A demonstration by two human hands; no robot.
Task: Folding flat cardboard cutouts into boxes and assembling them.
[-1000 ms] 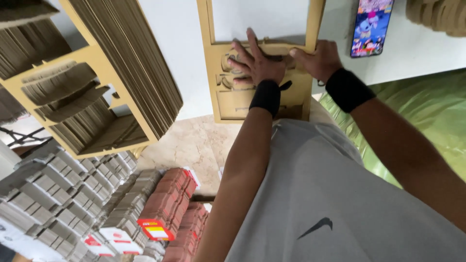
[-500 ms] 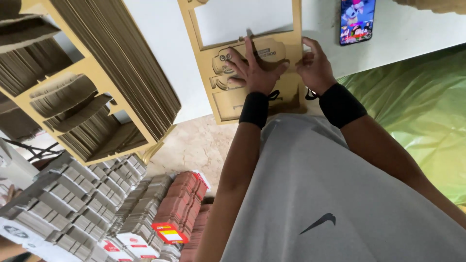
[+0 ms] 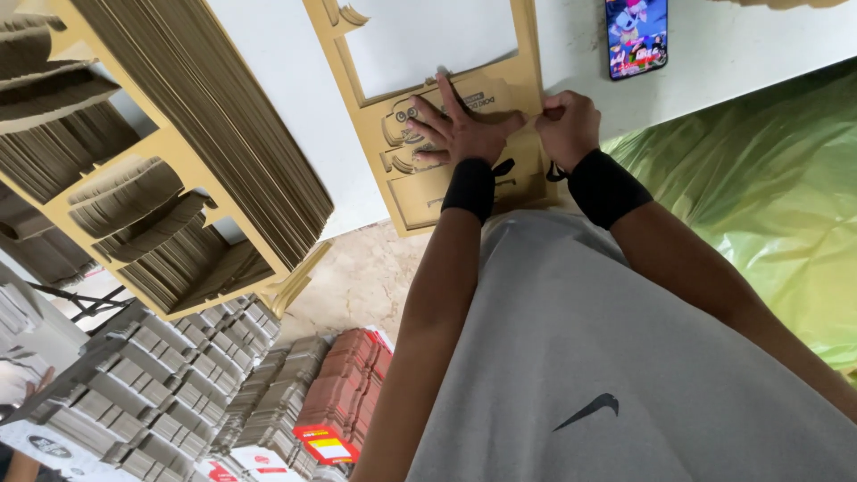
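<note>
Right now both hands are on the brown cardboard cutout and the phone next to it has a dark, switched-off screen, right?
Not quite. The head view shows the phone lit with a colourful picture, not dark. The rest holds: the left hand and right hand are both on the brown cardboard cutout.

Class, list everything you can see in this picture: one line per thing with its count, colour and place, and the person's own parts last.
die-cut cardboard sheet: one, tan, flat on the table under both hands
table: one, white, top of view
stack of cardboard sheets: one tall pile, tan, left
phone: one, screen lit, on table, upper right
plastic sheet: one, green, right
folded cartons: many, grey and red, floor lower left
left hand: spread flat on the sheet, black wristband
right hand: pinching the sheet's edge, black wristband
</note>
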